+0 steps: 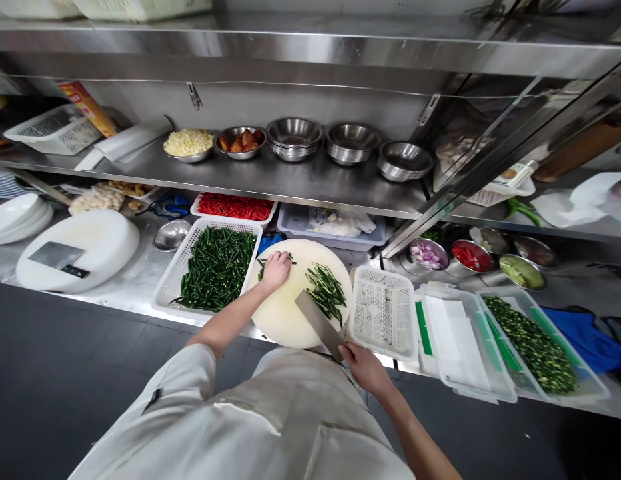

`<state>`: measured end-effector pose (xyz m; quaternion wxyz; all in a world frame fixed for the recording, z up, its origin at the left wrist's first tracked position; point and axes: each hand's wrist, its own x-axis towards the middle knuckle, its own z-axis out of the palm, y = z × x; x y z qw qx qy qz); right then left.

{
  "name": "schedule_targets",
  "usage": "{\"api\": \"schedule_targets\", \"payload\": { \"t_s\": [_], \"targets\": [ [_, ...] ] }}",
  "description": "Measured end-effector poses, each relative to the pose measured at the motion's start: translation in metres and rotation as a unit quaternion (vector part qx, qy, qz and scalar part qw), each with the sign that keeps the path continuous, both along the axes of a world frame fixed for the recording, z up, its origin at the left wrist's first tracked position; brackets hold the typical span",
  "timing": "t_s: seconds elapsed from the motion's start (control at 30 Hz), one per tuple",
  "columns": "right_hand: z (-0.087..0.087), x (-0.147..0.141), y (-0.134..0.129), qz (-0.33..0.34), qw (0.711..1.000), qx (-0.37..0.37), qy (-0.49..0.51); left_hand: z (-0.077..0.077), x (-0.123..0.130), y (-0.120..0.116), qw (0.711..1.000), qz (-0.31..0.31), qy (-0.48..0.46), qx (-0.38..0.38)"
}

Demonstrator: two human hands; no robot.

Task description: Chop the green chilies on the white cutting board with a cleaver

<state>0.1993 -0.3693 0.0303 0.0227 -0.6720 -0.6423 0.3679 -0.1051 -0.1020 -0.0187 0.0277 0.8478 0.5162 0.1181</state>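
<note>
On the desk [148, 272], chopped chillies [533, 347] lie in a tub [593, 387], uncut ones [215, 270] left in a basket [171, 283], right grip [363, 363] closed round a cleaver [317, 323], left grip [277, 270] unclear.

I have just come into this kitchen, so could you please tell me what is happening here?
A person stands at a round cutting board. The right hand holds a cleaver beside a pile of green chilies on it; the left hand is over a few more. A white basket of them stands just left.
</note>
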Motion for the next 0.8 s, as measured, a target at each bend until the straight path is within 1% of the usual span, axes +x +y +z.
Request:
{"api": "schedule_targets", "payload": {
  "t_s": [0.1,0.2,0.37,0.53,0.6,0.67,0.73,0.8],
  "targets": [
    [-0.005,0.003,0.001,-0.051,0.998,0.04,0.026,-0.01,-0.006,-0.013,0.999,-0.031,0.0,-0.013],
    [-0.012,0.002,0.002,-0.075,0.995,0.048,0.041,-0.014,-0.005,-0.02,1.0,-0.018,0.002,-0.02],
    [-0.021,-0.005,0.008,-0.069,0.997,0.041,0.01,-0.01,0.005,-0.021,0.999,0.031,0.019,0.002],
    [-0.023,-0.005,0.01,-0.061,0.997,0.046,-0.001,-0.008,0.008,-0.022,0.999,0.042,0.012,0.02],
    [-0.022,-0.005,0.01,-0.061,0.997,0.048,-0.002,-0.008,0.006,-0.022,0.999,0.049,0.007,0.016],
    [-0.021,-0.005,0.009,-0.063,0.997,0.046,-0.002,-0.008,0.003,-0.023,1.0,0.031,0.005,0.001],
    [-0.019,-0.006,0.008,-0.065,0.997,0.041,-0.003,-0.01,0.0,-0.03,0.999,-0.02,-0.008,-0.023],
    [-0.016,-0.008,0.008,-0.066,0.997,0.034,-0.01,-0.015,-0.002,-0.046,0.995,-0.078,-0.038,-0.044]
  ]
}}
